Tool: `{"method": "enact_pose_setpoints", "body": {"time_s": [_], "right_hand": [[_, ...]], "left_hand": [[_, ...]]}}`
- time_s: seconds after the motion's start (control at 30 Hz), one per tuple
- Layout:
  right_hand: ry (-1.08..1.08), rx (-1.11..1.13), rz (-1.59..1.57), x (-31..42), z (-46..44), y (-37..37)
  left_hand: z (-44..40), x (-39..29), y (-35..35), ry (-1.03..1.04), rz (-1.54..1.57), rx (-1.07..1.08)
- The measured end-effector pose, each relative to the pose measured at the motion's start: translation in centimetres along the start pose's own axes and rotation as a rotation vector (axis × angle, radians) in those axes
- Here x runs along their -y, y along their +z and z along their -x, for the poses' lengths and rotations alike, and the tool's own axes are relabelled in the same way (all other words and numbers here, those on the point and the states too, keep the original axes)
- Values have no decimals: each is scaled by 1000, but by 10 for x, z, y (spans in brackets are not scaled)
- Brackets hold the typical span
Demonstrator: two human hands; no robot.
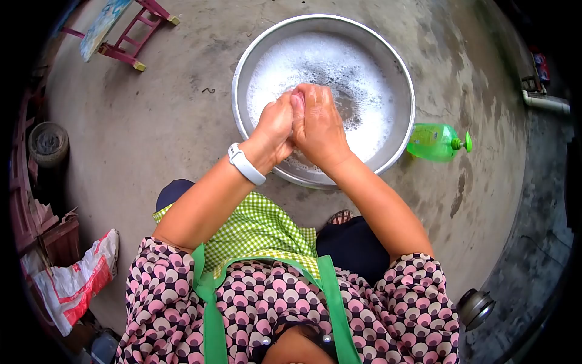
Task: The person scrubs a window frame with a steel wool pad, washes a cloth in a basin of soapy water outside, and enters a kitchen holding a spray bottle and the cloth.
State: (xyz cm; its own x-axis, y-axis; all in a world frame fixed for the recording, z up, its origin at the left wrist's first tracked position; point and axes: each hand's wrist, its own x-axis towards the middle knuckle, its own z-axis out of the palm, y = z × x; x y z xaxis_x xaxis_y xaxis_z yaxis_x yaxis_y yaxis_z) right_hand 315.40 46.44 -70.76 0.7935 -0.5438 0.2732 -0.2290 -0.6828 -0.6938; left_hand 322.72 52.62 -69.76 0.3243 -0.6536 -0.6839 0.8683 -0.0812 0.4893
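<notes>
A large round metal basin stands on the concrete floor, with white suds on the water in it. Above the basin's near half, my left hand and my right hand are pressed together, fingers closed. The right hand wraps against the left and looks wet. Whatever lies between the palms, if anything, is hidden. A pale band is on my left wrist. Just right of the basin is a green pump bottle, lying on the floor.
A small pink-legged stool stands at the upper left. Along the left edge are a round dark object and a white and red sack. A metal pot sits at the lower right, a white pipe at the right.
</notes>
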Motion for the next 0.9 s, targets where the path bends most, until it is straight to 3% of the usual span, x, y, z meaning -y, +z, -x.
{"method": "enact_pose_setpoints", "body": {"time_s": [0.27,0.5,0.57,0.63,0.67,0.73,0.8,0.83,0.9], "right_hand": [[195,-28,-124,2,-5,-10],[204,-70,-254,-16,-9,-7],[237,27,-380,-28,-11,-12],[804,431,-774,-20,-23,-45],[750,360,-643,-25,-21,-46],[696,292,-513,-50,-10,-41],[284,140,446,-71,2,-36],[284,140,445,-70,5,-36],[66,362,540,-58,12,-38]], "left_hand": [[4,1,4,57,-264,-61],[-14,7,-14,380,-631,89],[-15,9,-15,468,-674,131],[1,-2,0,334,-535,258],[-3,-2,-5,333,-535,257],[-14,-5,-18,360,-682,1],[-2,-16,-13,293,-608,-65],[2,-20,-11,229,-533,-129],[-3,-13,-20,249,-510,-69]]}}
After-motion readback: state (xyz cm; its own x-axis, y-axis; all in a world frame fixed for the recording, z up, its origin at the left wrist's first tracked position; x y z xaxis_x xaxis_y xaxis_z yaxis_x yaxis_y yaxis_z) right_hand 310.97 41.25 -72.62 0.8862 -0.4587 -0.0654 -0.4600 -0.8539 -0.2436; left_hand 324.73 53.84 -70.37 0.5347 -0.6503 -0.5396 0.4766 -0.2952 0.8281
